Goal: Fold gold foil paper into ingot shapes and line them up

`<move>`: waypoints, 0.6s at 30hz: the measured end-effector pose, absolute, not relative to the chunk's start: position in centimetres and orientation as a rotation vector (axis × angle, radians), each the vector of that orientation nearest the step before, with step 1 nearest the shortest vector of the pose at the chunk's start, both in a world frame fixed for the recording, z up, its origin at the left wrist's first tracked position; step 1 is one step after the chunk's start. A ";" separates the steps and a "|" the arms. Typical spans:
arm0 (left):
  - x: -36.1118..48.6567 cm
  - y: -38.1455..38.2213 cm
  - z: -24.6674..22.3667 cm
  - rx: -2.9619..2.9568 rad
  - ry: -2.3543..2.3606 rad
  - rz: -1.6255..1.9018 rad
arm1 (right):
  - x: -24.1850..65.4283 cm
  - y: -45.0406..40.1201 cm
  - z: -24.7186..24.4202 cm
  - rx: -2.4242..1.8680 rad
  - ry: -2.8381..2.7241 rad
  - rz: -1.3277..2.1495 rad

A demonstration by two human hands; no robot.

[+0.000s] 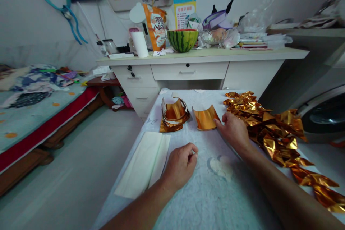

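Observation:
A curved piece of gold foil paper point(205, 118) rests on the cloth-covered table. My right hand point(234, 129) is at its right edge, fingers closed on that edge. Nearer to me, my left hand point(181, 166) hovers low over the cloth with its fingers curled in, and no object shows in it. Left of the gold piece stands a curled stack of gold foil paper point(174, 113) with pale edges. A folded pale paper sheet point(141, 163) lies beside my left hand. Many folded gold foil pieces point(265, 125) are heaped along the right side.
A white desk point(188, 57) stands behind the table, bearing a cut watermelon point(183, 40), an orange snack bag point(156, 28) and a white paper roll point(139, 44). A bed point(45, 118) is at left. A washing machine point(323, 111) stands at right.

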State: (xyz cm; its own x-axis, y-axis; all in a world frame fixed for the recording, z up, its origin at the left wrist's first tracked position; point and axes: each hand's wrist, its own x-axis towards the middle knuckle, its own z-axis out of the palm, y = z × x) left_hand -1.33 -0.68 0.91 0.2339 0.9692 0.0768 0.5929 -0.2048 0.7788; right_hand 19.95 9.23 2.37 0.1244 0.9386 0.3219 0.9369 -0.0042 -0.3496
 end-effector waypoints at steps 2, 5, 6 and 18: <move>-1.3 -0.7 0.8 1.891 1.430 0.777 | 20.0 9.4 2.2 -1.938 -1.796 0.007; -1.3 -0.7 0.8 1.901 1.437 0.769 | 20.5 9.4 1.7 -1.938 -1.783 0.013; -1.3 -0.7 0.8 1.902 1.440 0.764 | 20.7 9.4 1.5 -1.935 -1.781 0.014; -1.2 -0.8 1.0 1.924 1.455 0.717 | 21.7 9.2 0.3 -1.817 -1.762 -0.050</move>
State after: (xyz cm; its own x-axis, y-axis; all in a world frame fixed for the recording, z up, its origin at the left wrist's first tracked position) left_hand -1.19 -0.78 0.95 0.2480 0.9671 0.0561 0.6337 -0.2058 0.7457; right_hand 21.69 9.17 0.30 0.1179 0.8977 0.4245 0.9205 0.0616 -0.3859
